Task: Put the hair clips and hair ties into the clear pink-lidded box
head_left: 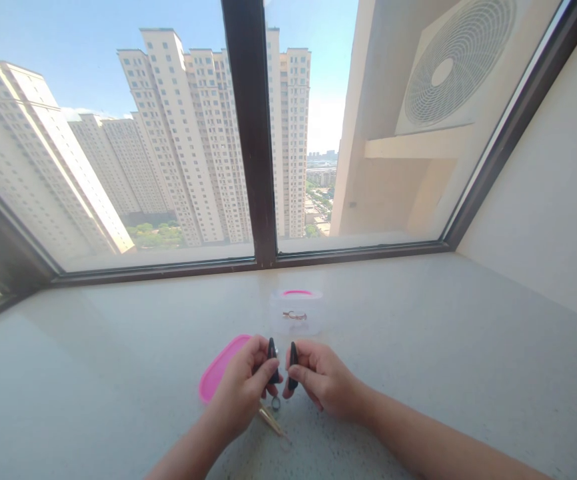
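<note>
My left hand point(241, 387) pinches a small black pointed piece point(272, 352) between thumb and fingers. My right hand point(321, 377) pinches a matching black pointed piece point(293, 360) close beside it. The two pieces stand upright, a small gap apart, above the stone sill. Below the hands lie a small metal ring point(275, 403) and a thin gold-coloured piece point(271, 421). A pink lid point(214, 373) rests flat under and left of my left hand. Just beyond the hands stands a small clear plastic box point(296, 312) with a metal item inside.
The pale stone sill point(418, 347) runs to a window with a dark frame point(251, 133). A white wall point(548, 200) closes the right side. High-rise buildings and an outdoor air-conditioner unit show through the glass.
</note>
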`<action>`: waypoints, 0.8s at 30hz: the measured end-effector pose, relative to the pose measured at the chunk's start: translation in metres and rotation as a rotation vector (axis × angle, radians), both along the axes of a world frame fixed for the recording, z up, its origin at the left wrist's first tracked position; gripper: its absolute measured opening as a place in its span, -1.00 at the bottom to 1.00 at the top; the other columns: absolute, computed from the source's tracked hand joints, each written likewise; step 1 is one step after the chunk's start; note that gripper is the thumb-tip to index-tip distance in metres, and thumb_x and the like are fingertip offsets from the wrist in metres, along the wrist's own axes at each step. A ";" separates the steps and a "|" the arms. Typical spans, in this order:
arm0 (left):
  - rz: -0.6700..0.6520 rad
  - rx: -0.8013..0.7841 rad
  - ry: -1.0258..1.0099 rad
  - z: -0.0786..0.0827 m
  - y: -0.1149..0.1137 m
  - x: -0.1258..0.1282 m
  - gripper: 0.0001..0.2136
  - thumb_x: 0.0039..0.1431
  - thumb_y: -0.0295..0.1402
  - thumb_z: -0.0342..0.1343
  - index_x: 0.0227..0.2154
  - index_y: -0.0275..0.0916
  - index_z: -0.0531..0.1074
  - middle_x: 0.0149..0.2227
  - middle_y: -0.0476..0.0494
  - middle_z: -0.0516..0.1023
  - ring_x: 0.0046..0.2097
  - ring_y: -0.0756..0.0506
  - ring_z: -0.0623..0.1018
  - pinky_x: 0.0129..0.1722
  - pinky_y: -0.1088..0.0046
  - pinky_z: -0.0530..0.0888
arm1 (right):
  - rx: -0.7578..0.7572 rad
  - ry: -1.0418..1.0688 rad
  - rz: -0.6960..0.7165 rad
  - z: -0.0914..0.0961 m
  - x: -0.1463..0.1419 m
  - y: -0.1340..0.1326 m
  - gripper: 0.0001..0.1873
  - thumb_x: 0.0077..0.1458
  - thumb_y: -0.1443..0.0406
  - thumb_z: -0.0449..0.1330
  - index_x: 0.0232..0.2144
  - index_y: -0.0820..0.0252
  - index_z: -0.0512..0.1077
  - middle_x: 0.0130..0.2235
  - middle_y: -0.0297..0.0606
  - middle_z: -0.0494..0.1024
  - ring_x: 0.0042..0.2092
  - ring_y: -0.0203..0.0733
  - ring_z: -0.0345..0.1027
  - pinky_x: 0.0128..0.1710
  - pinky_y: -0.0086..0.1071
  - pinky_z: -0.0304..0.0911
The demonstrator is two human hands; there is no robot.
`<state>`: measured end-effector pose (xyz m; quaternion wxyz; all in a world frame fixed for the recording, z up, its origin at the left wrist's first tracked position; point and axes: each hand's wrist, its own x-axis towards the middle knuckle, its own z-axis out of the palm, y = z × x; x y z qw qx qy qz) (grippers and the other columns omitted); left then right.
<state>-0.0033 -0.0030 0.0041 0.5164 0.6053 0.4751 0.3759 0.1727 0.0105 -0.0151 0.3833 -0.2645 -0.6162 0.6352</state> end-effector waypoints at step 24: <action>-0.005 0.044 0.005 -0.008 0.006 -0.005 -0.77 0.22 -0.20 0.08 -0.21 -0.27 0.34 -0.43 -0.06 0.51 -0.42 -0.05 0.52 -0.41 0.47 0.39 | 0.029 -0.044 -0.027 -0.010 0.000 0.000 -0.76 0.15 0.20 0.20 -0.28 0.31 0.37 -0.36 -0.19 0.52 -0.42 -0.27 0.46 -0.71 -0.64 0.16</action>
